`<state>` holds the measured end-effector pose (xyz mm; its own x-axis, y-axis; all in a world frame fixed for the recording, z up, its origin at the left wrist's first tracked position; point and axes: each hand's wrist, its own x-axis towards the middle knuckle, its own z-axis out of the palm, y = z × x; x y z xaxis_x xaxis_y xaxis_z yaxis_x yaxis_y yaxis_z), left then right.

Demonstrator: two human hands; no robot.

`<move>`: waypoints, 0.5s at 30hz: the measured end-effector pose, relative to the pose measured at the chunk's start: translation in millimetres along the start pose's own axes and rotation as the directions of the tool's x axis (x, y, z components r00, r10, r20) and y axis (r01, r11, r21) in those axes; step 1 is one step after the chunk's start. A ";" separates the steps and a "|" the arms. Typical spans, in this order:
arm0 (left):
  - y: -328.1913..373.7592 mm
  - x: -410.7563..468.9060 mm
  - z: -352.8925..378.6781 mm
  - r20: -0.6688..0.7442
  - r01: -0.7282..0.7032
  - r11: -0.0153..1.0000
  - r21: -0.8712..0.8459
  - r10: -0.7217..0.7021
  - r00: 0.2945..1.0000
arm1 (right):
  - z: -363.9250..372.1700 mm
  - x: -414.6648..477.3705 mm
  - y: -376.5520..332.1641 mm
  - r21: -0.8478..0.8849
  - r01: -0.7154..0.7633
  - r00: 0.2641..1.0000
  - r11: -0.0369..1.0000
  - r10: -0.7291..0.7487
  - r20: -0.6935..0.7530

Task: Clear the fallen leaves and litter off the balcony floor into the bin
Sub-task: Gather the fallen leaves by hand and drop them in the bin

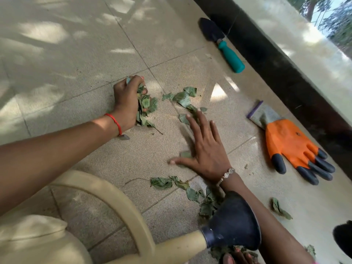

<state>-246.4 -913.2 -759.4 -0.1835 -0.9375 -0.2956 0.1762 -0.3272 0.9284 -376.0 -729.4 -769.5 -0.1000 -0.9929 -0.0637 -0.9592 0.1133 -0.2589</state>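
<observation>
My left hand [126, 101] grips a bunch of green fallen leaves [145, 108] against the tiled balcony floor [66, 60]. My right hand [204, 149] lies flat on the floor with its fingers spread, its fingertips over loose leaves [183, 99] that lie scattered between the two hands. More leaves [192, 193] lie near my right wrist, partly behind the black rose of a beige watering can [231, 221]. A single leaf [280, 209] lies to the right of my forearm. No bin is in view.
An orange and black garden glove [291, 147] lies at the right. A trowel with a teal handle [230, 56] lies by the dark base of the balcony wall [276, 69]. The beige watering can fills the lower left. Toes [238, 257] show at the bottom edge.
</observation>
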 end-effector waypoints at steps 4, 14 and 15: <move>1.2 -1.0 1.3 -0.025 0.018 0.999 -0.035 -0.018 1.000 | -2.4 50.8 -2.8 0.109 -0.083 0.993 0.991 0.091 -0.070; 8.7 -0.1 -8.7 -0.087 0.008 0.997 -0.073 -0.014 0.996 | -7.5 115.1 9.0 0.093 0.025 0.999 0.995 -0.022 -0.035; 10.9 1.8 -10.5 -0.086 -0.010 0.997 -0.072 0.004 0.996 | -7.4 118.4 7.4 0.099 0.062 0.998 0.993 -0.061 -0.015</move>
<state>-234.6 -919.7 -752.2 -0.0986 -0.9455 -0.3105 0.2469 -0.3255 0.9128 -396.9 -846.4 -771.8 -0.0459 -0.9984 -0.0330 -0.9328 0.0547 -0.3562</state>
